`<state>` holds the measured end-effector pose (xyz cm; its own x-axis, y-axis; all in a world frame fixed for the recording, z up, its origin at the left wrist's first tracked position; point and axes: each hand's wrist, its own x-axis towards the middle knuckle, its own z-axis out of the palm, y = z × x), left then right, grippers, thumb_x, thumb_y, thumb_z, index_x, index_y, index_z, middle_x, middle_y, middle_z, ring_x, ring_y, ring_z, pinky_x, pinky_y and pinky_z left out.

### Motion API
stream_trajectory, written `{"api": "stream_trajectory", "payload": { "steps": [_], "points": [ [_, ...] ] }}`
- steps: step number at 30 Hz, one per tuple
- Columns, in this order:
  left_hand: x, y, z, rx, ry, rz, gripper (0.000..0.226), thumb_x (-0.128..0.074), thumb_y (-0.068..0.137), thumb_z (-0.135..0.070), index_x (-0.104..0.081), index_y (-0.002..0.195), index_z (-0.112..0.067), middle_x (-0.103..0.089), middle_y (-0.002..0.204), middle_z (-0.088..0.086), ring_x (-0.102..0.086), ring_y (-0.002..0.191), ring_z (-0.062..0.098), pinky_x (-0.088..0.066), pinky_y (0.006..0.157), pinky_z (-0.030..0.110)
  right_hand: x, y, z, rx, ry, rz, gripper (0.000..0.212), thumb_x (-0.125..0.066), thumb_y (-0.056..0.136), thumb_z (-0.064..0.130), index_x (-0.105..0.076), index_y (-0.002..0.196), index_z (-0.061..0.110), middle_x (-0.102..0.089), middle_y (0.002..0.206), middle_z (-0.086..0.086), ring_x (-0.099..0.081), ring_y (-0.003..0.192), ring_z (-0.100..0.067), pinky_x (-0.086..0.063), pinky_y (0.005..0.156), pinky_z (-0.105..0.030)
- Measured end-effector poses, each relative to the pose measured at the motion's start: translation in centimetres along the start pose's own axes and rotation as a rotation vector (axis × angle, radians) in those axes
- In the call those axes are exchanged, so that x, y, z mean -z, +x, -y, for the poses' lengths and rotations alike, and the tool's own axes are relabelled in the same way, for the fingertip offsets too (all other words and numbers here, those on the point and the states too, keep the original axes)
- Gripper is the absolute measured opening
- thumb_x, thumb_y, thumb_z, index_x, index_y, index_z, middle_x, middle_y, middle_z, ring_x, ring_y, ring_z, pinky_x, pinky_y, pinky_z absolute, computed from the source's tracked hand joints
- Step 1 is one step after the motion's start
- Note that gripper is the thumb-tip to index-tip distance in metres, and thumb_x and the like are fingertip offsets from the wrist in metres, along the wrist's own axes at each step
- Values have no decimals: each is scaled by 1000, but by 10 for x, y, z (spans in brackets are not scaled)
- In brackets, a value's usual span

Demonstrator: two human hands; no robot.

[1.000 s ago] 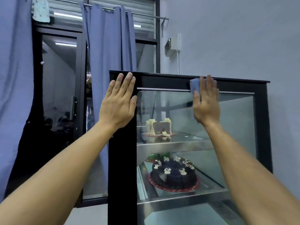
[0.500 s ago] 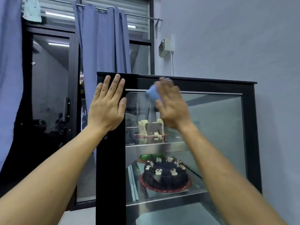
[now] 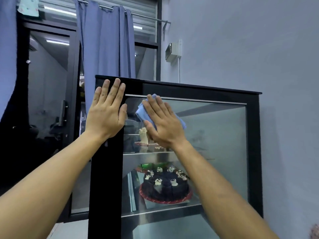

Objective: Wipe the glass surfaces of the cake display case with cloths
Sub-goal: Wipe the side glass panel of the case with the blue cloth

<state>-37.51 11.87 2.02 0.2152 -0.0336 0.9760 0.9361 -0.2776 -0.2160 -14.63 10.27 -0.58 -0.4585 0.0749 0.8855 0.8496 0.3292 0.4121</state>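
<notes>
Swept leftward across the top of the glass [image 3: 215, 135] since a second ago: blue cloth [image 3: 140, 112], now pressed into the upper left corner of the pane under the flat, straight-fingered right hand [image 3: 162, 123]. Soft and light, likely to bunch or slip unless pinned broadly under the palm; glass hard, smooth, breakable, so even pressure only. Left hand [image 3: 107, 111] spread flat on the black frame [image 3: 105, 169], holding nothing. Inside, chocolate cake [image 3: 165, 185] on the lower shelf; curtain [image 3: 107, 49] behind
</notes>
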Motion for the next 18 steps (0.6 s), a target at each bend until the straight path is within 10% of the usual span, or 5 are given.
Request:
{"api": "stream_trajectory", "payload": {
  "steps": [11, 13, 18],
  "points": [
    [1, -3, -3, 25, 33, 25, 70, -31, 105, -44, -17, 166, -12, -8, 174, 7, 2, 161, 28, -2, 131, 47, 57, -40, -170, -1281, 193, -260, 76, -13, 106, 58, -3, 166, 12, 3, 174, -8, 7, 160, -25, 5, 129, -43],
    [-1, -4, -3, 22, 46, 25, 73, -32, 105, -49, -16, 166, -13, -7, 174, 7, 1, 162, 27, -1, 131, 45, 46, -15, -126, -1192, 150, -309, 84, -14, 102, 61, -9, 164, 4, -5, 173, -15, -2, 160, -30, 1, 129, -43],
    [1, -4, -1, 15, 59, 20, 79, -33, 102, -55, -15, 166, -13, -8, 174, 7, 0, 162, 26, 1, 131, 42, 3, 4, -15, -278, 14, -58, 70, -21, 108, 50, -11, 165, 11, 8, 171, -3, 3, 161, -24, 3, 130, -41]
  ]
}}
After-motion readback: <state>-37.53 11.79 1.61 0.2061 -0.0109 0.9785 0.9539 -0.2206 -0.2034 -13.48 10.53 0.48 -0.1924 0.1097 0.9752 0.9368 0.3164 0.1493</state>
